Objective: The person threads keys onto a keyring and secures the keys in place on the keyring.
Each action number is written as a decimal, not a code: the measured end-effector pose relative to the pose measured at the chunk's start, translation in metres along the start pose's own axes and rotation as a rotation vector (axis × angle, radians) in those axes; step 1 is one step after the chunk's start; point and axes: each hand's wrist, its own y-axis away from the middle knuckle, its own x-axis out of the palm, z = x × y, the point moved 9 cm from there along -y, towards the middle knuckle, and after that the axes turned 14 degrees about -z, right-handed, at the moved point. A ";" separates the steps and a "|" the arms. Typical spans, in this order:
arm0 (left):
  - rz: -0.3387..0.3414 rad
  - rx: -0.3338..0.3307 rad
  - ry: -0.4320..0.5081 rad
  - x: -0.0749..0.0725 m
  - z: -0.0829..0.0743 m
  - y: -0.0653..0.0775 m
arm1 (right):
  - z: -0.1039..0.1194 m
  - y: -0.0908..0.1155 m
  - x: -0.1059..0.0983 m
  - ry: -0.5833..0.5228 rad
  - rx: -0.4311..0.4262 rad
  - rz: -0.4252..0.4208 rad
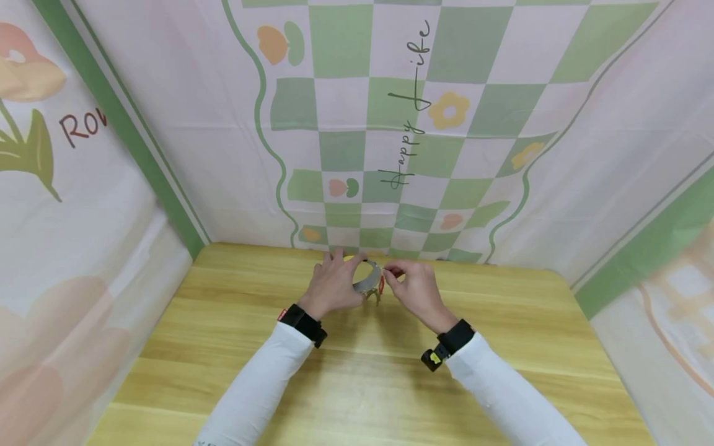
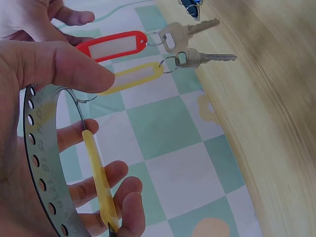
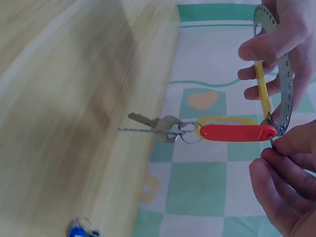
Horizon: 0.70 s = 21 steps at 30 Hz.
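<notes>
My left hand grips a large flat metal key ring, punched with holes and marked with numbers along its band. A wire with a yellow sleeve spans its open side, and the fingers curl round it. Two key tags hang at the ring's edge: a red one and a yellow one, overlapping in the right wrist view. Each bears a silver key on a small split ring. Fingertips of my right hand pinch the small wire loop at the red tag's end, right beside the big ring.
A wooden table lies beneath both hands. Behind it hangs a green-and-white checked cloth, close to the table's far edge. A small blue object with a metal ring shows at the bottom of the right wrist view.
</notes>
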 end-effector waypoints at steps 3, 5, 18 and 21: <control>0.002 0.002 0.000 0.000 -0.001 0.000 | 0.010 -0.001 0.000 0.066 -0.136 -0.001; 0.003 0.003 0.000 -0.001 -0.001 0.001 | 0.017 -0.001 0.000 0.098 -0.222 -0.006; 0.019 0.005 0.001 -0.002 -0.002 0.003 | 0.036 0.007 0.003 0.153 -0.626 0.008; 0.021 0.009 -0.005 -0.002 -0.001 0.003 | 0.035 0.007 0.003 0.148 -0.605 0.014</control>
